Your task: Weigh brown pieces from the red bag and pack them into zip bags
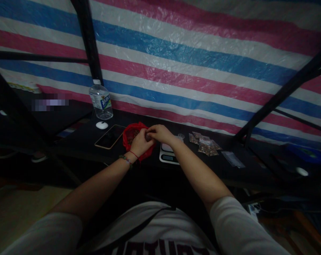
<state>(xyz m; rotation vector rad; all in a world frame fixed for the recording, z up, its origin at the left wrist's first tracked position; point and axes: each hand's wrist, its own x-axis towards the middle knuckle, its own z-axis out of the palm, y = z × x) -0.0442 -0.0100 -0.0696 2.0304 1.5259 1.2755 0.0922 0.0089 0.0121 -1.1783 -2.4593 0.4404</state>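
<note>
- Hands at the middle of the dark table (77, 141): your left hand (139, 143) lies over the front of a red plastic bag (131, 134), fingers curled down onto its rim, which keeps the mouth of the bag spread and in place.
- Right hand (160, 134): it meets the left just beside the bag, fingertips pinched narrowly together on something small and dark; what the piece is cannot be told in this dim light.
- Red plastic bag: one, sitting open near the table's front edge, between a phone (109, 136) on its left and a small scale (167, 153) on its right. Brownish loose contents show inside, too small to identify.
- Scale: one, lying directly under your right wrist, so whatever leaves the bag has only a short way to travel; a small clear cup (181, 136) stands just behind it.
- Filled packets (205, 144): a cluster to the right of the scale, at least three, overlapping so that an exact count is uncertain. They appear to hold the same brownish material.
- Empty clear sleeves (233, 159): farther right still, apart from the filled ones; two or so, hard to separate by eye.
- Behind the phone: one water bottle (101, 101), upright, and one small white object (102, 125) in front of it, both well clear of your hands.
- Left wrist: two bands (128, 158), one beaded and one thin red cord.
</note>
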